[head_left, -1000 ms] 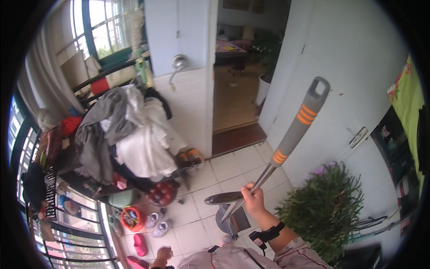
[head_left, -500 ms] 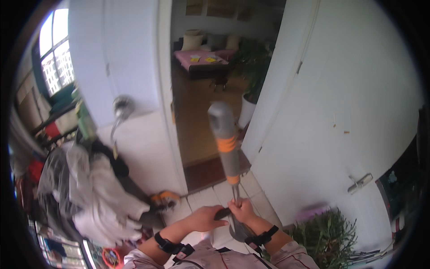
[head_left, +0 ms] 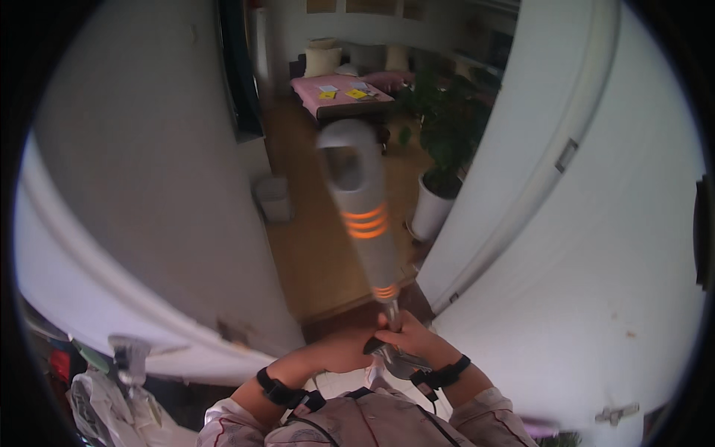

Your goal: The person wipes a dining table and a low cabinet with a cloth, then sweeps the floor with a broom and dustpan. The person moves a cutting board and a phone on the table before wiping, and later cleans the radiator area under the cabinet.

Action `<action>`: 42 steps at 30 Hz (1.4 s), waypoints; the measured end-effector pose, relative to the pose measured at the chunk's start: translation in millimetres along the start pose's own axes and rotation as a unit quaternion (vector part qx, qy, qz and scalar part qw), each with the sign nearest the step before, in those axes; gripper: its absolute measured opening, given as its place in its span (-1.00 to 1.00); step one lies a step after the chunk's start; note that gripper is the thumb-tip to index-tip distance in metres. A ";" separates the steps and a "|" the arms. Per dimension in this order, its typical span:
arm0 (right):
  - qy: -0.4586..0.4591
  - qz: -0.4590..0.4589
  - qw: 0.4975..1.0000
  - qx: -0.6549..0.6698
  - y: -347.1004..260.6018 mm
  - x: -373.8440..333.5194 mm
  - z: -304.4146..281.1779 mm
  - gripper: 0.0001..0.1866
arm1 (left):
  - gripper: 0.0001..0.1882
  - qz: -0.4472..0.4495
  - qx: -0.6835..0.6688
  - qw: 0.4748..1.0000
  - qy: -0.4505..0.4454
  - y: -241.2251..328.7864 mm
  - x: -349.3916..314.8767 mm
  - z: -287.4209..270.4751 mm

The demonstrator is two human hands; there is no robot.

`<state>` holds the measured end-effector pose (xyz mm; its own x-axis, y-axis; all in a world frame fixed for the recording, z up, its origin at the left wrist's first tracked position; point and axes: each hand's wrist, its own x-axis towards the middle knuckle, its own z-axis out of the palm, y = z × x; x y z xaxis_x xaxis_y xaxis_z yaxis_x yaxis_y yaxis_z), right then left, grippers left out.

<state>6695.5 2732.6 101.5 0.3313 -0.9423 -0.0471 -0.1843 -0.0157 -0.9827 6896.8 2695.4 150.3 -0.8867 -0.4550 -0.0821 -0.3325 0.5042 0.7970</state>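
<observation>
A long-handled metal utensil with a grey handle ringed in orange (head_left: 365,223) points away from me, its looped end farthest off and slightly blurred. My right hand (head_left: 408,337) is closed round its metal neck, below the handle. A shiny metal part (head_left: 406,363) shows just under that hand, close to my body; its full shape is partly hidden, so I cannot tell the utensil's exact kind. Beside it, my left hand (head_left: 354,346) curls against the right one, with a small black piece (head_left: 374,345) at its fingers that I cannot make out.
An open doorway with a dark threshold (head_left: 365,313) lies ahead, between a white door (head_left: 551,283) on the right and a pale panel (head_left: 149,186) on the left. Beyond stand a white plant pot (head_left: 432,208), a bin (head_left: 274,200) and a bed with pink cover (head_left: 335,93).
The view has moved forward to the doorway, and the room beyond shows more fully. The grey handle tilts more to the left. Both hands stay together at the utensil's neck.
</observation>
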 end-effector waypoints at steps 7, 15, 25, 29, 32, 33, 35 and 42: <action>-0.215 -0.129 0.968 -0.012 -3.2 221.2 -105.7 -0.63 | -0.53 -0.130 -0.006 0.991 0.032 -53.3 103.2 -146.9; -0.373 -0.099 0.921 -0.050 -19.0 447.1 -187.1 -0.57 | -0.58 -0.282 -0.012 0.959 0.017 -179.6 187.8 -291.9; -0.163 0.006 0.980 -0.118 -34.9 706.5 -351.0 -0.74 | -0.41 -0.211 0.065 0.974 0.045 -304.7 336.6 -553.6; 0.057 -0.033 0.991 -0.115 -0.8 781.8 -426.7 -0.72 | -0.48 -0.198 0.061 0.975 0.085 -363.7 411.1 -618.1; 0.157 -0.002 0.979 -0.129 28.1 828.0 -493.0 -0.71 | -0.52 -0.159 0.043 0.981 0.107 -419.9 463.0 -646.1; 0.200 0.021 0.967 -0.155 38.0 844.3 -513.7 -0.71 | -0.52 -0.151 0.064 0.980 0.109 -438.6 484.0 -653.7; 0.287 0.015 0.938 -0.195 51.0 887.6 -556.5 -0.71 | -0.53 -0.131 0.117 0.977 0.122 -470.7 532.1 -678.7; 0.470 0.066 0.849 -0.232 101.0 1013.0 -701.0 -0.76 | -0.57 -0.181 0.076 0.974 0.117 -534.1 671.3 -765.1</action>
<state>6363.8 1542.0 80.0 -0.5654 -0.7930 0.2268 -0.5799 0.1866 -0.7930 6724.9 1559.1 127.3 -0.6109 -0.7692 -0.1875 -0.6688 0.3746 0.6421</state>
